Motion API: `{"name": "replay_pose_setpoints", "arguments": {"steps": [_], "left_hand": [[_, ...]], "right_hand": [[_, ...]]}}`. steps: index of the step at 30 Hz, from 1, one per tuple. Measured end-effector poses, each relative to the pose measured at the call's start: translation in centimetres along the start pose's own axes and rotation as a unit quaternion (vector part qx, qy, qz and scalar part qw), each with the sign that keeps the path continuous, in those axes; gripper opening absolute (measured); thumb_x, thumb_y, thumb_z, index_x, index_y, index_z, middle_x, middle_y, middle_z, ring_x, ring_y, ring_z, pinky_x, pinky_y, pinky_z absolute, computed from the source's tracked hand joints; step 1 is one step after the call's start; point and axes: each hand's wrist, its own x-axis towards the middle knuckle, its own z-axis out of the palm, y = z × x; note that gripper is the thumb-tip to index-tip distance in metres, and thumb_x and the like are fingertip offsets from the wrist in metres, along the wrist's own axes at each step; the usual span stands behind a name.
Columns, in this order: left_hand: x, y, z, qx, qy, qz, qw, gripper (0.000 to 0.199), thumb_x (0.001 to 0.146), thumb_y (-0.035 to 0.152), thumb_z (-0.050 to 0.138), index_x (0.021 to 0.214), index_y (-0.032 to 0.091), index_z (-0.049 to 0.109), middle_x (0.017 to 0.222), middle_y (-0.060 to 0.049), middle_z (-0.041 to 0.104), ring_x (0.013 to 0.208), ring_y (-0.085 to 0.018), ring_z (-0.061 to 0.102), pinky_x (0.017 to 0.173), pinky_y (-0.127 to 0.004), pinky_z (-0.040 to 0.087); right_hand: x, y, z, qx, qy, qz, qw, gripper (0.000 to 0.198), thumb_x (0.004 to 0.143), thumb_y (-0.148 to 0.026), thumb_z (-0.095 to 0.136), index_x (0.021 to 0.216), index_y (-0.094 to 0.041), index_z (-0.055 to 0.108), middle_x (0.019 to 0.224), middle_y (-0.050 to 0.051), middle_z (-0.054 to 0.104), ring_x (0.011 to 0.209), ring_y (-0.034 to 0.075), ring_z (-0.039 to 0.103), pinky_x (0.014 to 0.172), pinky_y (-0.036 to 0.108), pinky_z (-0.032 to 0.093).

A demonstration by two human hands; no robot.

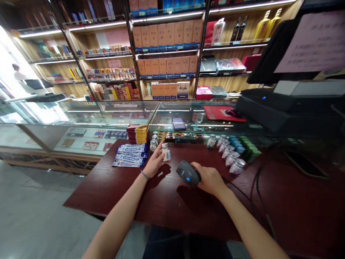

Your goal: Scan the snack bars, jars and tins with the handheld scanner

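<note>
My left hand (154, 163), a band around its wrist, is closed on a small clear bottle (166, 155) with a light label, its index finger stretched out forward. My right hand (212, 180) grips a dark barcode scanner (188, 173), whose blue light shows; its head is turned toward the bottle. Behind my left hand stand a few more small bottles (153, 144). Blue-and-white snack packets (130, 155) lie in a pile left of that hand. Beyond my right hand stand rows of small bottles (232, 158) with white, blue and green colouring.
Red and yellow packs (137, 133) are stacked at the brown table's (113, 191) back left. A glass display counter (178, 111) runs behind it. At right are a monitor (300, 47), a phone-like dark slab (305, 162) and a black cable (258, 189). A person (18, 75) is far left.
</note>
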Motion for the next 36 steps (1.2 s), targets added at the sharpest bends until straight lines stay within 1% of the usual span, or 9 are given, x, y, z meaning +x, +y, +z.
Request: {"name": "replay_pose_setpoints", "arguments": {"steps": [3, 8, 12, 18, 22, 25, 31, 33, 36], "left_hand": [[0.1, 0.0, -0.1, -0.009, 0.002, 0.0, 1.0, 0.074, 0.087, 0.037, 0.064, 0.15, 0.041, 0.027, 0.127, -0.004, 0.058, 0.103, -0.018, 0.062, 0.09, -0.039, 0.055], [0.2, 0.1, -0.1, -0.033, 0.013, -0.014, 0.999, 0.077, 0.086, 0.035, 0.066, 0.151, 0.039, 0.026, 0.131, -0.006, 0.056, 0.108, -0.02, 0.06, 0.088, -0.038, 0.056], [0.1, 0.1, -0.1, -0.018, 0.008, -0.01, 1.0, 0.076, 0.085, 0.036, 0.067, 0.15, 0.04, 0.027, 0.129, -0.006, 0.056, 0.11, -0.021, 0.06, 0.09, -0.042, 0.056], [-0.3, 0.4, -0.4, -0.046, 0.001, -0.035, 0.998, 0.09, 0.081, 0.033, 0.072, 0.148, 0.049, 0.015, 0.114, -0.002, 0.058, 0.113, -0.025, 0.061, 0.086, -0.046, 0.057], [-0.2, 0.4, -0.5, -0.03, 0.015, -0.031, 0.999, 0.076, 0.082, 0.033, 0.07, 0.144, 0.046, 0.028, 0.116, -0.004, 0.058, 0.107, -0.022, 0.062, 0.082, -0.04, 0.058], [0.0, 0.4, -0.6, -0.034, 0.023, -0.022, 0.999, 0.062, 0.086, 0.035, 0.063, 0.141, 0.044, 0.035, 0.12, -0.004, 0.058, 0.107, -0.021, 0.062, 0.086, -0.042, 0.056], [-0.1, 0.5, -0.2, -0.022, 0.01, 0.0, 1.0, 0.068, 0.083, 0.035, 0.069, 0.141, 0.04, 0.033, 0.123, -0.004, 0.057, 0.118, -0.026, 0.059, 0.091, -0.047, 0.055], [0.0, 0.3, 0.2, -0.01, 0.015, 0.009, 1.0, 0.069, 0.081, 0.035, 0.071, 0.139, 0.038, 0.034, 0.123, -0.004, 0.058, 0.115, -0.026, 0.061, 0.089, -0.044, 0.055], [0.7, -0.1, 0.8, 0.045, 0.037, 0.037, 0.998, 0.066, 0.078, 0.033, 0.073, 0.135, 0.031, 0.04, 0.114, -0.005, 0.061, 0.102, -0.021, 0.066, 0.086, -0.037, 0.055]], "right_hand": [[0.0, -0.5, 0.2, 0.003, -0.016, -0.01, 1.0, 0.051, 0.069, -0.018, 0.058, 0.12, -0.015, 0.05, 0.082, 0.004, 0.072, 0.069, 0.019, 0.069, 0.061, 0.027, 0.043], [-0.1, -0.5, 0.3, 0.006, -0.026, -0.003, 1.0, 0.035, 0.068, -0.019, 0.059, 0.103, -0.019, 0.055, 0.08, 0.003, 0.071, 0.069, 0.019, 0.068, 0.06, 0.027, 0.042], [-0.1, -0.4, 0.2, 0.01, 0.003, -0.006, 1.0, 0.042, 0.069, -0.019, 0.057, 0.111, -0.016, 0.054, 0.081, 0.004, 0.072, 0.068, 0.019, 0.069, 0.06, 0.027, 0.042], [-0.2, 0.1, 0.3, 0.012, 0.039, 0.011, 0.999, 0.044, 0.069, -0.018, 0.054, 0.114, -0.015, 0.053, 0.081, 0.005, 0.073, 0.067, 0.019, 0.069, 0.059, 0.027, 0.044], [-0.2, 0.4, 0.3, 0.006, 0.047, 0.022, 0.999, 0.042, 0.072, -0.02, 0.053, 0.114, -0.014, 0.053, 0.077, 0.005, 0.072, 0.064, 0.019, 0.069, 0.058, 0.027, 0.044], [-0.2, 0.6, 0.3, 0.008, 0.052, 0.04, 0.998, 0.041, 0.073, -0.022, 0.053, 0.114, -0.015, 0.052, 0.076, 0.004, 0.072, 0.064, 0.019, 0.069, 0.057, 0.027, 0.044], [-0.2, 1.3, -0.3, 0.002, 0.095, 0.069, 0.993, 0.04, 0.074, -0.023, 0.054, 0.113, -0.016, 0.052, 0.074, 0.004, 0.071, 0.064, 0.02, 0.069, 0.057, 0.027, 0.045], [-0.3, 1.8, -0.7, -0.006, 0.119, 0.082, 0.989, 0.04, 0.074, -0.024, 0.055, 0.113, -0.015, 0.053, 0.075, 0.004, 0.071, 0.064, 0.021, 0.069, 0.057, 0.027, 0.045], [-0.4, 2.8, -1.5, -0.027, 0.162, 0.108, 0.981, 0.038, 0.076, -0.025, 0.056, 0.113, -0.016, 0.053, 0.076, 0.004, 0.071, 0.064, 0.021, 0.069, 0.058, 0.028, 0.047]]}}
